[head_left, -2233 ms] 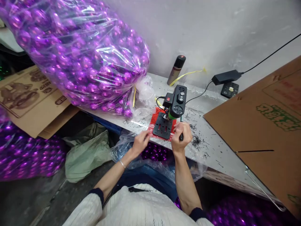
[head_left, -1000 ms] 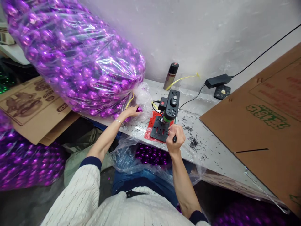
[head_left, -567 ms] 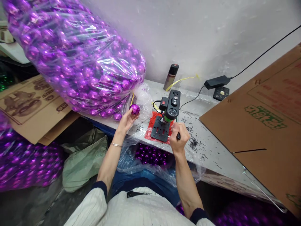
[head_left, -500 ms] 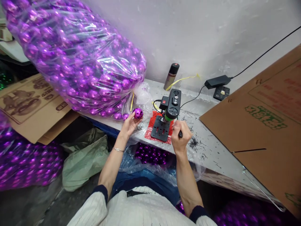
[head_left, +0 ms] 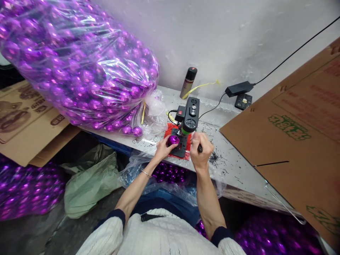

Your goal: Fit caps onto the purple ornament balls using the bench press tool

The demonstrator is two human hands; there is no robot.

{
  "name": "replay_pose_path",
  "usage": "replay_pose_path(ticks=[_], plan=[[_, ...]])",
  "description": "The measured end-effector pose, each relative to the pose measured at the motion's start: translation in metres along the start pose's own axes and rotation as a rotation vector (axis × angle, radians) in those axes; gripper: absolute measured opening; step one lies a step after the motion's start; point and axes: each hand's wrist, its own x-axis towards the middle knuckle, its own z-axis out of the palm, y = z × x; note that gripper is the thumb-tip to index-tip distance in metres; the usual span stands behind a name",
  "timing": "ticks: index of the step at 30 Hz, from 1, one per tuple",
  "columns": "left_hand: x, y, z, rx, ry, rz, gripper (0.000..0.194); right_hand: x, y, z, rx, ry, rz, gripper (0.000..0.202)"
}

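Observation:
Fingers of my left hand [head_left: 164, 148] pinch a shiny purple ball [head_left: 173, 140] over the dark base plate of a small black machine [head_left: 191, 112]. My right hand [head_left: 202, 150] is wrapped round a black handle [head_left: 200, 148] at the machine's right side. Beneath the plate lies a red sheet [head_left: 187, 154] on the white table [head_left: 233, 166]. The ball is just below and left of the machine's head; whether it touches the plate cannot be made out.
A big clear bag of purple balls [head_left: 87, 74] fills the left. Behind the machine stands a spray can [head_left: 188, 82]. A cardboard box [head_left: 287, 141] leans at the right. Black bits [head_left: 214, 158] litter the table. An open bag of purple balls [head_left: 170, 173] sits below the table edge.
My left hand has moved right with the purple ball, from beside the clear bag to the machine's plate. My right hand stays on the handle. The view has shifted slightly.

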Motion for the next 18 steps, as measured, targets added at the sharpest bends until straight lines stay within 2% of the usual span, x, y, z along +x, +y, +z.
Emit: replay_pose_path(ticks=[3, 6, 12, 18], plan=[[-0.002, 0.002, 0.001, 0.209, -0.027, 0.063, 0.062, -0.002, 0.0, 0.0, 0.001, 0.0, -0.025, 0.029], [-0.002, 0.005, 0.004, 0.287, -0.051, 0.138, 0.062, -0.003, 0.0, 0.0, -0.004, 0.002, -0.031, 0.027], [-0.002, 0.0, 0.017, 0.254, -0.096, 0.329, 0.058, -0.008, 0.002, -0.001, -0.009, -0.016, -0.034, 0.025], [-0.001, -0.017, 0.02, 0.153, -0.086, 0.392, 0.062, -0.018, 0.004, 0.001, -0.003, -0.005, -0.057, 0.021]])
